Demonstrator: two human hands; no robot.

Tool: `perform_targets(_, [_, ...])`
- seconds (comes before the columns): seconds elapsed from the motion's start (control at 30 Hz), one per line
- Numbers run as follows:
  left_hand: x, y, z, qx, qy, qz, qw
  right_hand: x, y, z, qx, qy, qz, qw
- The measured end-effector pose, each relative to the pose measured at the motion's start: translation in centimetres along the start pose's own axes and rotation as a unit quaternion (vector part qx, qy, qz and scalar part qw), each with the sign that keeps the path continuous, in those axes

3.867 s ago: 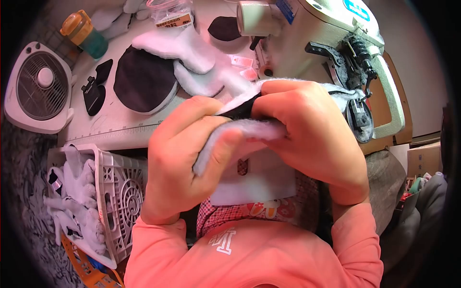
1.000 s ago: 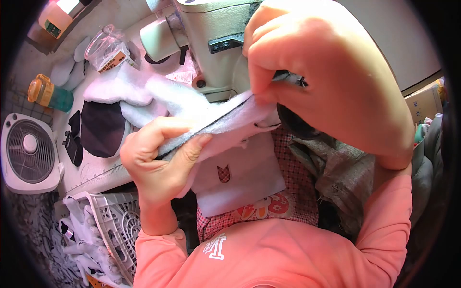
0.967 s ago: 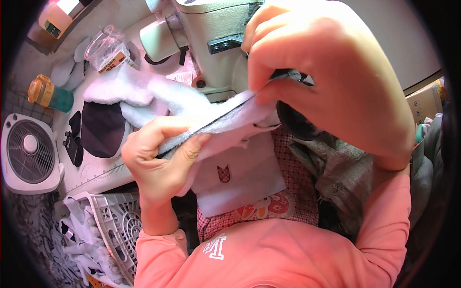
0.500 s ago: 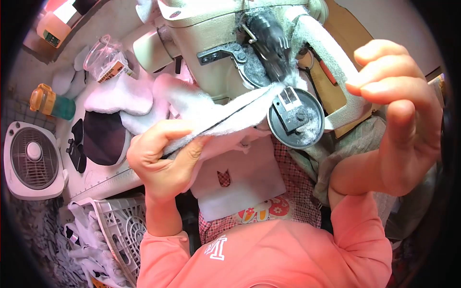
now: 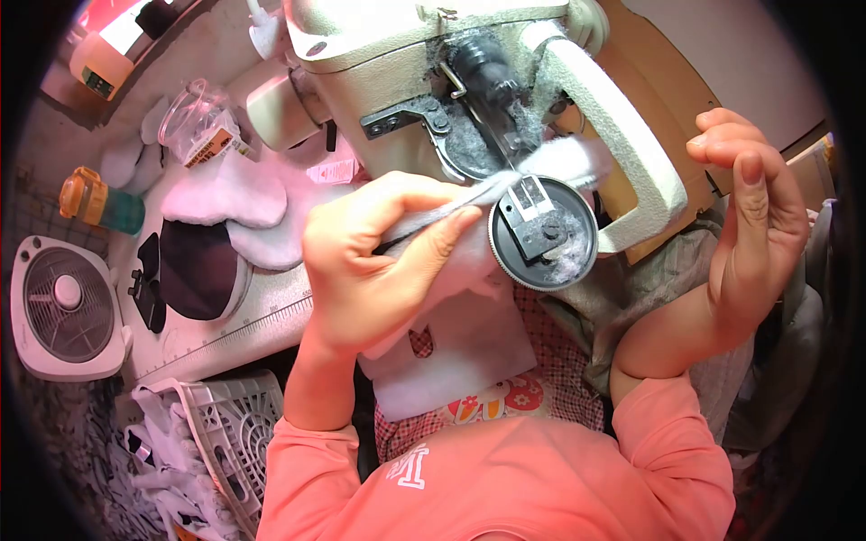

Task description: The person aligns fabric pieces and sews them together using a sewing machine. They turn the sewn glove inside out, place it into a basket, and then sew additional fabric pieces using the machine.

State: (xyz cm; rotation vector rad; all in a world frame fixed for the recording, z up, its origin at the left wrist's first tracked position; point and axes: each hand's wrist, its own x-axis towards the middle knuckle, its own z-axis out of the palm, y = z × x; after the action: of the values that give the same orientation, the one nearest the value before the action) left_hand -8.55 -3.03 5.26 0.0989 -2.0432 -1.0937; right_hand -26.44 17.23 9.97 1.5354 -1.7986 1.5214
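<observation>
My left hand [image 5: 388, 257] pinches the layered edge of a white fluffy fabric [image 5: 460, 257] between thumb and fingers. The edge runs into the head of a sewing machine [image 5: 379, 54], above its round black disc [image 5: 546, 233], and part of the fabric shows beyond the disc. My right hand [image 5: 753, 212] is raised to the right of the machine's white curved arm, with its fingers curled loosely and nothing in them. Grey lint clings around the disc and the mechanism.
A small fan [image 5: 70, 307], a bottle [image 5: 99, 200], a dark round piece [image 5: 197, 269], white fluffy pieces [image 5: 221, 189] and a clear jar [image 5: 194, 113] are at the left. A white basket [image 5: 239, 424] of fabric pieces stands below the table edge. Brown cloth [image 5: 649, 288] hangs at the right.
My left hand has moved right to the disc, and the fabric has travelled through with it. My right hand has let go of the fabric and moved away to the right.
</observation>
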Motion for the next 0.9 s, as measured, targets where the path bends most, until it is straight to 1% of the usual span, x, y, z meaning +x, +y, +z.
perform_targets(0.13, [0.5, 0.1, 0.2, 0.007, -0.015, 0.011, 1.000, -0.3, 0.2, -0.3, -0.002, 0.017, 0.033, 0.999])
perform_targets(0.2, [0.3, 0.5, -0.1, 0.013, -0.026, 0.010, 1.000, -0.3, 0.1, -0.2, -0.003, 0.021, 0.023, 1.000])
perform_targets(0.27, [-0.2, 1.7, -0.7, -0.016, -0.050, -0.135, 0.989, -0.3, -0.5, 0.5, -0.002, 0.023, 0.012, 1.000])
perform_targets(0.3, [-0.6, 1.5, -1.3, -0.016, -0.047, -0.134, 0.990, -0.3, -1.1, 1.4, -0.013, 0.040, -0.017, 0.999])
perform_targets(0.33, [-1.1, 1.1, -2.3, -0.010, -0.085, -0.106, 0.991, -0.3, -1.7, 2.3, -0.023, 0.056, -0.047, 0.997])
perform_targets(0.37, [-1.8, 0.7, -3.4, -0.004, -0.121, -0.079, 0.989, -0.2, -2.2, 2.8, -0.049, 0.024, -0.089, 0.995])
perform_targets(0.4, [-2.7, 0.4, -4.1, -0.045, -0.139, -0.095, 0.985, 0.1, -2.7, 3.3, -0.075, -0.009, -0.132, 0.988])
perform_targets(0.43, [-3.4, 0.6, -5.0, -0.054, -0.160, -0.096, 0.981, 0.5, -3.1, 3.9, -0.065, -0.059, -0.182, 0.979])
perform_targets(0.47, [-4.2, 1.0, -5.2, -0.054, -0.154, -0.101, 0.981, -0.1, -3.9, 4.8, -0.076, -0.078, -0.191, 0.976])
perform_targets(0.5, [-5.0, 1.3, -5.4, -0.054, -0.147, -0.106, 0.982, -0.3, -5.2, 5.5, -0.081, -0.117, -0.179, 0.974])
perform_targets(0.53, [-5.6, 1.7, -5.5, -0.052, -0.141, -0.109, 0.983, -0.9, -5.2, 6.8, -0.086, -0.112, -0.223, 0.964])
perform_targets(0.63, [-7.2, 2.4, -5.9, -0.051, -0.121, -0.144, 0.981, -0.9, -6.3, 9.1, -0.054, -0.171, -0.267, 0.947])
perform_targets(0.67, [-7.8, 2.4, -6.1, -0.056, -0.114, -0.152, 0.980, -0.9, -6.6, 9.7, -0.056, -0.196, -0.254, 0.946])
perform_targets(0.7, [-8.4, 2.3, -6.3, -0.062, -0.107, -0.159, 0.979, -0.7, -6.5, 10.1, -0.066, -0.221, -0.261, 0.938])
perform_targets(0.77, [-9.1, 1.4, -6.5, -0.072, -0.085, -0.146, 0.983, 0.2, -7.0, 10.6, -0.067, -0.268, -0.234, 0.932])
perform_targets(0.83, [-9.7, 0.1, -6.6, -0.134, -0.051, -0.106, 0.984, 0.5, -6.9, 11.4, -0.056, -0.259, -0.233, 0.936])
perform_targets(0.9, [-10.0, -0.5, -6.4, -0.147, -0.032, -0.096, 0.984, 1.3, -7.1, 11.4, -0.047, -0.323, -0.198, 0.924])
